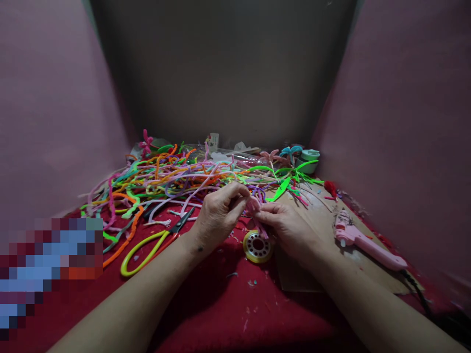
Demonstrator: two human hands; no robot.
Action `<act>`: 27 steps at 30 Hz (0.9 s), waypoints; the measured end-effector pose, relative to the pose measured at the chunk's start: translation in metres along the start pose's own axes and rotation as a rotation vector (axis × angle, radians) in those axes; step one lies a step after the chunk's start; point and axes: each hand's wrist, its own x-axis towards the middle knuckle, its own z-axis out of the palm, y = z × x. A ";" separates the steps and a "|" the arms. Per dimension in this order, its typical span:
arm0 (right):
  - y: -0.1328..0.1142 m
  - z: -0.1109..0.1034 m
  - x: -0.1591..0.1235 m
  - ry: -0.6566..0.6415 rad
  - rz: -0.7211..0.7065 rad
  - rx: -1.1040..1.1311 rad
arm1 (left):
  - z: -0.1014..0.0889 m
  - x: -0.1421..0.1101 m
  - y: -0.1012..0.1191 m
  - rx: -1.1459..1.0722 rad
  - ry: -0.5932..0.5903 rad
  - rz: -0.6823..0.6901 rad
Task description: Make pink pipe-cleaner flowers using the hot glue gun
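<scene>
Between my two hands is a pink pipe cleaner (253, 205), bent into a small looped shape with ends hanging down. My left hand (222, 208) pinches it from the left with thumb and fingers. From the right, my right hand (285, 220) pinches the same piece, fingertips almost touching the left ones. Just below them a yellow-rimmed spool (257, 246) with a ring of holes lies on the red cloth (221, 304). Scissors (147, 250) with yellow and orange handles lie partly behind my left forearm.
A tangled heap of coloured pipe cleaners (176, 176) spreads across the back left. On the right, a pink glue gun (371, 245) rests on a cardboard sheet (305, 274). Pipe-cleaner flowers (290, 153) and a pale green tub (309, 164) stand behind. Pink walls (405, 122) flank both sides.
</scene>
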 end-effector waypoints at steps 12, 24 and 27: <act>0.006 -0.007 0.005 -0.106 0.110 0.370 | 0.001 -0.003 0.000 0.031 0.023 -0.015; 0.004 -0.009 0.003 -0.094 -0.055 0.023 | 0.003 -0.004 0.004 0.118 0.018 0.007; 0.000 -0.006 -0.001 -0.065 -0.074 -0.059 | 0.003 -0.004 0.004 0.132 0.002 0.012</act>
